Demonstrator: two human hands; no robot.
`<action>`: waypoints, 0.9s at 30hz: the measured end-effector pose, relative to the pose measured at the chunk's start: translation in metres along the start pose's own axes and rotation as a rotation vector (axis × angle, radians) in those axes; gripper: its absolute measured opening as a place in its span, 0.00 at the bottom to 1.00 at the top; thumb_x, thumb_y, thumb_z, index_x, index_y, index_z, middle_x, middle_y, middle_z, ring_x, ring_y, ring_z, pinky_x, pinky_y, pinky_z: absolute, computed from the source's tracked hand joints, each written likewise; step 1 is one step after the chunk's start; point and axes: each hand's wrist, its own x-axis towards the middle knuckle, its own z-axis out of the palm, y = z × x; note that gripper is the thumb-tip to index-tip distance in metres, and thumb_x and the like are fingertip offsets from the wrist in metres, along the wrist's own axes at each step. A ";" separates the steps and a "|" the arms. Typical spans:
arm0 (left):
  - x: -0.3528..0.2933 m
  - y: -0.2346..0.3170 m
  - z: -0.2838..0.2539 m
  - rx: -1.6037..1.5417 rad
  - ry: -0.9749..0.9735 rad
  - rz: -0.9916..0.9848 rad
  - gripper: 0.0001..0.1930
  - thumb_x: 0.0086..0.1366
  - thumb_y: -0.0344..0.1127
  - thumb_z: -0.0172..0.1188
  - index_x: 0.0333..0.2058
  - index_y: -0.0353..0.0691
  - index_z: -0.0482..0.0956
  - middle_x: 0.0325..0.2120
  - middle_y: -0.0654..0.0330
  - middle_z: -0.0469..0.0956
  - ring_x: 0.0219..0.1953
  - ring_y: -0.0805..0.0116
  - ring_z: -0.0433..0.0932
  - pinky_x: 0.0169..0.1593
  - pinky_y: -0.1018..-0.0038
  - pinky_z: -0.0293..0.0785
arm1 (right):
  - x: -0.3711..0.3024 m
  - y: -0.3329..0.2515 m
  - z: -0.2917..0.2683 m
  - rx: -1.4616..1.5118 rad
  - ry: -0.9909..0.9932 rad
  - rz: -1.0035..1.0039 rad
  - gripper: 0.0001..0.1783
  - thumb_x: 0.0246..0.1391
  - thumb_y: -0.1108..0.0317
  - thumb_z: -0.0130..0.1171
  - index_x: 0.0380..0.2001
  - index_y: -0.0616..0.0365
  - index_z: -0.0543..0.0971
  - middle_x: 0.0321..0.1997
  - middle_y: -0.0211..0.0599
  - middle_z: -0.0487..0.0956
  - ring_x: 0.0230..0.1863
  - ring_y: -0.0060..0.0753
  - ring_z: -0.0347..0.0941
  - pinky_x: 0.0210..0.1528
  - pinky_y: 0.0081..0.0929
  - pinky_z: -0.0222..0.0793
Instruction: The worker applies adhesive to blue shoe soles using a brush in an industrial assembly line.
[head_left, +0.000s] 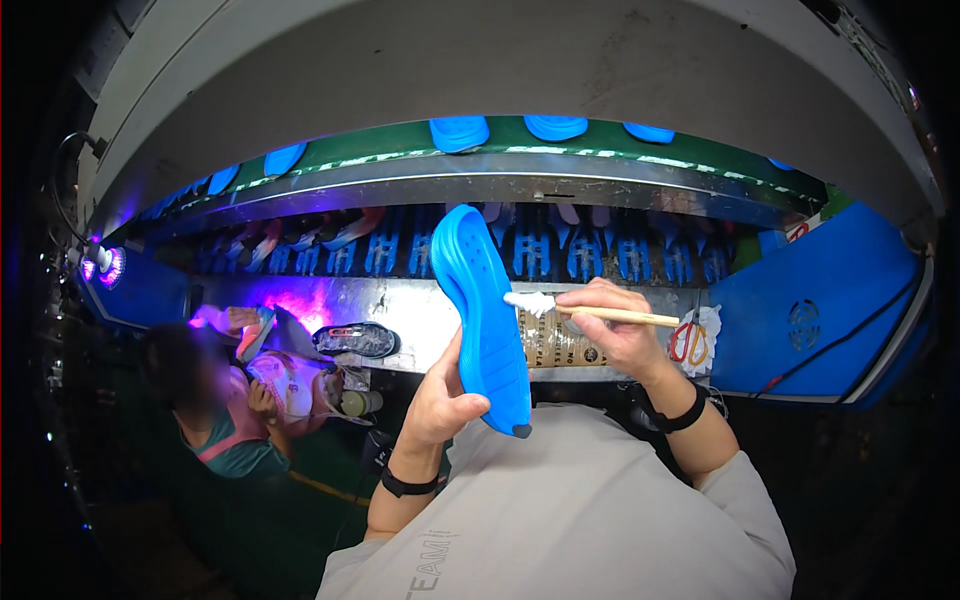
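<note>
A bright blue shoe sole (485,325) stands nearly upright in front of me, its heel end low and a dark spot at its bottom tip. My left hand (437,402) is closed around its lower left edge, thumb near the front. In my right hand (620,325) is a brush (645,318) with a pale wooden handle, held in a pinch. Its white, ragged tip touches or nearly touches the sole's right edge at mid length; I cannot tell which.
Behind the metal ledge (415,300) runs a row of blue forked holders (532,252). Blue soles (459,133) lie on the green conveyor above. Scissors (690,343) rest at the right; a dark shoe-shaped piece (355,340) at the left. A co-worker (240,400) sits left, handling a shoe part.
</note>
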 end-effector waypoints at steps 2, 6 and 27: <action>0.001 -0.001 -0.001 -0.019 0.006 -0.003 0.56 0.48 0.55 0.77 0.66 0.30 0.55 0.52 0.47 0.74 0.51 0.53 0.80 0.53 0.60 0.79 | -0.006 0.001 0.001 0.002 -0.020 -0.053 0.09 0.53 0.74 0.63 0.38 0.64 0.85 0.34 0.40 0.85 0.33 0.34 0.77 0.37 0.31 0.72; 0.003 0.003 -0.008 -0.054 -0.026 -0.018 0.58 0.49 0.50 0.75 0.70 0.30 0.48 0.56 0.46 0.71 0.53 0.53 0.79 0.55 0.59 0.79 | -0.012 -0.006 -0.001 0.063 -0.099 -0.011 0.09 0.50 0.75 0.63 0.37 0.63 0.85 0.32 0.41 0.85 0.31 0.34 0.77 0.35 0.31 0.70; 0.006 0.013 -0.018 -0.059 -0.005 0.084 0.57 0.49 0.48 0.77 0.69 0.32 0.50 0.55 0.46 0.71 0.54 0.52 0.77 0.54 0.58 0.79 | -0.018 -0.024 0.005 0.145 -0.140 -0.052 0.09 0.49 0.76 0.62 0.36 0.63 0.85 0.28 0.37 0.83 0.27 0.31 0.75 0.33 0.29 0.68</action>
